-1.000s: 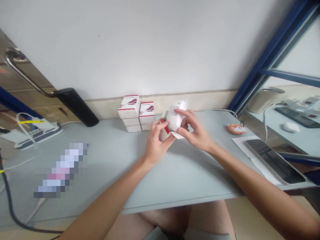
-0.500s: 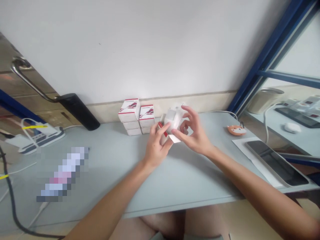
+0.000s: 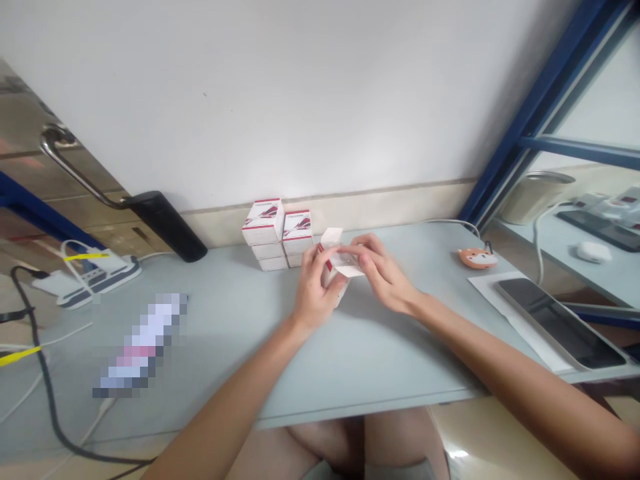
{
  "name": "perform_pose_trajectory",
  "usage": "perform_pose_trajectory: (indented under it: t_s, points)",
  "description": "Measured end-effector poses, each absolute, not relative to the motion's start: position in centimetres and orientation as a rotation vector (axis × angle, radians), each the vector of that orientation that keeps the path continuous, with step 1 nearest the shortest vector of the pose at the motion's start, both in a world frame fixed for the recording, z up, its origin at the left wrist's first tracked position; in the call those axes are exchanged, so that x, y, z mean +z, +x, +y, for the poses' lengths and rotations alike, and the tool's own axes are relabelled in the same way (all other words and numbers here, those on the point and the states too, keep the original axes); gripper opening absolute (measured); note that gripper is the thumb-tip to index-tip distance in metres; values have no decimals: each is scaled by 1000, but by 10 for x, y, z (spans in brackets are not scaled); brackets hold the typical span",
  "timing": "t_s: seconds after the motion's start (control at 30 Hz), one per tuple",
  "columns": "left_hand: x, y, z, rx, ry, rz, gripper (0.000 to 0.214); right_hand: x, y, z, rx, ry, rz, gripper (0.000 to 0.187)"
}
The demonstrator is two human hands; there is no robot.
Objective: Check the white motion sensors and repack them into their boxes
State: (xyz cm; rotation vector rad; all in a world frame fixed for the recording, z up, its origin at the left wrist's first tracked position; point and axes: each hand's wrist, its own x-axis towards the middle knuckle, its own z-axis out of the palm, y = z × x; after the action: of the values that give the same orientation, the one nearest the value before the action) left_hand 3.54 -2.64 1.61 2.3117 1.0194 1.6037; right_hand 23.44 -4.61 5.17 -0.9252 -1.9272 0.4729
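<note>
My left hand (image 3: 314, 293) grips a small white and red carton (image 3: 334, 261) above the grey table (image 3: 240, 333), fingers wrapped round its side. Its white top flap stands up. My right hand (image 3: 383, 273) rests on the carton's open top, fingers pressed down over the opening. The white item seen earlier is hidden inside or behind my fingers. Just behind, two stacks of identical white and red boxes (image 3: 277, 233) stand against the wall.
A tablet (image 3: 560, 330) lies on white paper at the right with a small orange fox-shaped thing (image 3: 477, 257) beyond it. A black lamp base (image 3: 167, 225) and power strip (image 3: 97, 277) sit at the left. Cables trail over the left edge. A blurred object (image 3: 143, 343) lies front left.
The white wrapped item that my right hand held above the carton has gone down into it. My right fingers now lie lower, over the opening.
</note>
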Motion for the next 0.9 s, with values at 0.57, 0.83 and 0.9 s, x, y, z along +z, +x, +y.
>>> perform_pose_trajectory:
  t_s: [0.57, 0.83, 0.9]
  points:
    - [29, 40, -36, 1654, 2056, 880, 45, 64, 225, -47, 785, -1108, -1388, 71]
    - [29, 46, -36, 1673, 2121, 930, 48, 67, 222, -52, 578, -760, -1546, 58]
    - [26, 48, -36, 1691, 2050, 898, 58, 67, 221, -54, 510, -711, -1695, 35]
